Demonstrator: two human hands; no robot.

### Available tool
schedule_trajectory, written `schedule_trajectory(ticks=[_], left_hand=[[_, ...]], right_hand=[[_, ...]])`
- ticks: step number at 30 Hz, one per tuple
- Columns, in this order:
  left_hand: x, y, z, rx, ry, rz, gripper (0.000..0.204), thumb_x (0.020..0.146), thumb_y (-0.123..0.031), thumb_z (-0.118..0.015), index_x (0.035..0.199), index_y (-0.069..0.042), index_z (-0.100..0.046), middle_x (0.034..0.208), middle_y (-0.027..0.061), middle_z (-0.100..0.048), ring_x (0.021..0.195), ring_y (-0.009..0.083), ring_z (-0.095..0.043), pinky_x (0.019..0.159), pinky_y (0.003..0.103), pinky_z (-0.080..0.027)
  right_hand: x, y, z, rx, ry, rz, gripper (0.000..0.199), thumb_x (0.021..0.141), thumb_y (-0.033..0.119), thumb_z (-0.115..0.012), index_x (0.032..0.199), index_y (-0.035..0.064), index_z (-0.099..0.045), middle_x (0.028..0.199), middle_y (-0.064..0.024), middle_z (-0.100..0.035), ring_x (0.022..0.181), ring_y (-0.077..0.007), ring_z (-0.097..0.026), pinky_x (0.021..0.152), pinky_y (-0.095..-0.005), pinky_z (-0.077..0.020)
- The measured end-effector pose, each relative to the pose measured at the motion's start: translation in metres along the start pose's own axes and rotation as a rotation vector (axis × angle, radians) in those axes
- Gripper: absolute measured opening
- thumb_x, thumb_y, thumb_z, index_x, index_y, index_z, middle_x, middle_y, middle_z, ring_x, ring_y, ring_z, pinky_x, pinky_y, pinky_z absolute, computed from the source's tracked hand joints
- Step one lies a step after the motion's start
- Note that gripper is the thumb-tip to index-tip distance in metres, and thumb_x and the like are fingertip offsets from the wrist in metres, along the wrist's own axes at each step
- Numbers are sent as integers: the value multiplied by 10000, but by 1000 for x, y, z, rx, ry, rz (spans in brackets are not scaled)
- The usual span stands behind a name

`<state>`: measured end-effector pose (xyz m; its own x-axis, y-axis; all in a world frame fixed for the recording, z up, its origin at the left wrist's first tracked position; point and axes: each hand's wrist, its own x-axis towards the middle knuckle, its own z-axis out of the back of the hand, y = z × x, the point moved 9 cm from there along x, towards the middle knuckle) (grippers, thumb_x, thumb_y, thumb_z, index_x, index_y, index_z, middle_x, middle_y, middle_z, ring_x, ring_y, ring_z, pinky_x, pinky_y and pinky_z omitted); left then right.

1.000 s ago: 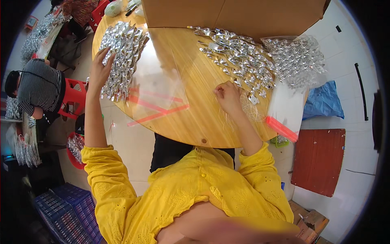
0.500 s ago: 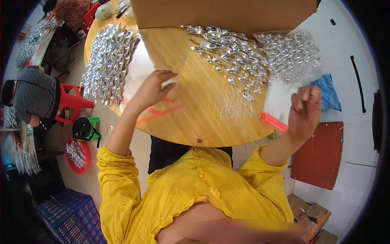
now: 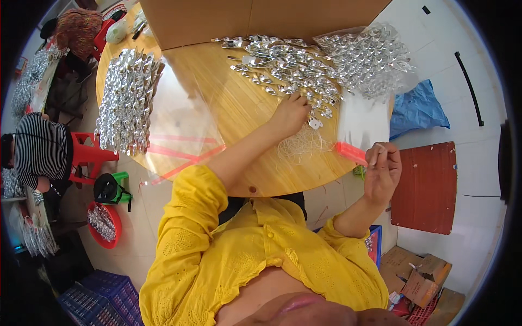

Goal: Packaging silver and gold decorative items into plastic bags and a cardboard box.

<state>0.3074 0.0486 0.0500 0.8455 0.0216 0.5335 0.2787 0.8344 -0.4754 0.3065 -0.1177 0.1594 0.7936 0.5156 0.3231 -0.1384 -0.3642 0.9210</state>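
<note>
Twisted shiny silver strips [image 3: 280, 64] lie in a loose heap at the far middle of the round wooden table [image 3: 255, 168]. My left hand [image 3: 292, 115] reaches across to the heap's near edge, its fingers curled down among the strips; whatever they grip is hidden. Just below it is a tangle of fine pale threads [image 3: 304, 145]. My right hand [image 3: 383, 168] is raised at the table's right edge, thumb and fingers pinched together. Beside it a stack of clear bags [image 3: 361, 119] ends in a pink-red edge [image 3: 352, 153]. Another clear bag [image 3: 182, 117] with pink-red strips lies flat at the left.
A dense bundle of silver strips [image 3: 128, 103] sits at the table's left, and a bagged one [image 3: 370, 60] at the far right. A cardboard box [image 3: 261, 19] borders the far side. Co-workers, red stools, a red basin [image 3: 104, 225] and blue crates [image 3: 103, 296] are at the left.
My left hand has swung right, from over the clear bag to the silver heap. My right hand has come down slightly and left. The whole view has shifted a little.
</note>
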Motion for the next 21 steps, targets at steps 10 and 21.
schedule_trajectory(ticks=[10, 21], left_hand=[[43, 0, 15, -109, 75, -5, 65, 663, -93, -600, 703, -74, -552, 777, 56, -555, 733, 223, -520, 671, 346, -406], [-46, -31, 305, -949, -1048, -387, 263, 798, -30, -461, 1047, -40, -376, 983, 135, -514, 840, 236, -549, 742, 327, -478]], right_hand=[[-26, -25, 42, -143, -126, -145, 116, 788, 69, -525, 848, -25, -493, 724, -25, -477, 655, -71, -415, 608, -174, -311], [-14, -66, 3, -134, -42, -292, 92, 785, 85, -538, 844, 17, -523, 733, -23, -544, 619, -63, -465, 544, -173, -345]])
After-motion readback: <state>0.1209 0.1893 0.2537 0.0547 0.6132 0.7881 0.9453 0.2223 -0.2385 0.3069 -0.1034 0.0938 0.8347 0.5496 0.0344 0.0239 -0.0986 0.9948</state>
